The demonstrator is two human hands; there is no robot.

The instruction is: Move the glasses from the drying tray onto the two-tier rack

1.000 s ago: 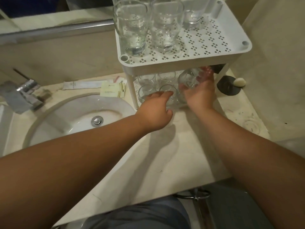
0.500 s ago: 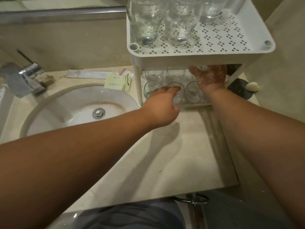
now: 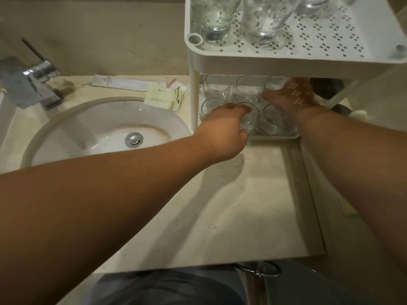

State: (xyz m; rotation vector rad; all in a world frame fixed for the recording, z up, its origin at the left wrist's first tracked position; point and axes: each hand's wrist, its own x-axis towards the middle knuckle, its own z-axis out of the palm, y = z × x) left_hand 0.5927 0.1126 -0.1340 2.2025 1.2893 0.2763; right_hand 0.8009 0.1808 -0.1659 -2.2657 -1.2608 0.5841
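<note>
The white two-tier rack point(image 3: 248, 60) stands on the counter at the back right. Tall glasses point(image 3: 211, 16) stand on its perforated top tier. Several short glasses stand on the lower tier point(image 3: 275, 135). My left hand point(image 3: 222, 135) curls its fingers over the rim of the front middle glass point(image 3: 250, 121). My right hand point(image 3: 293, 97) reaches under the top tier to the back right, its fingertips at a back-row glass point(image 3: 272, 84). The top tier's edge and shadow hide its grip.
A white basin point(image 3: 105, 128) with a chrome faucet point(image 3: 33, 84) lies to the left. Paper sachets point(image 3: 165, 97) lie behind the basin. A dark dish with soap point(image 3: 356, 113) sits right of the rack. The counter's front edge point(image 3: 220, 263) is near my body.
My right hand has carried a short glass from the rack's front deeper under the top tier, toward the back right. My left hand has stayed on the front middle glass.
</note>
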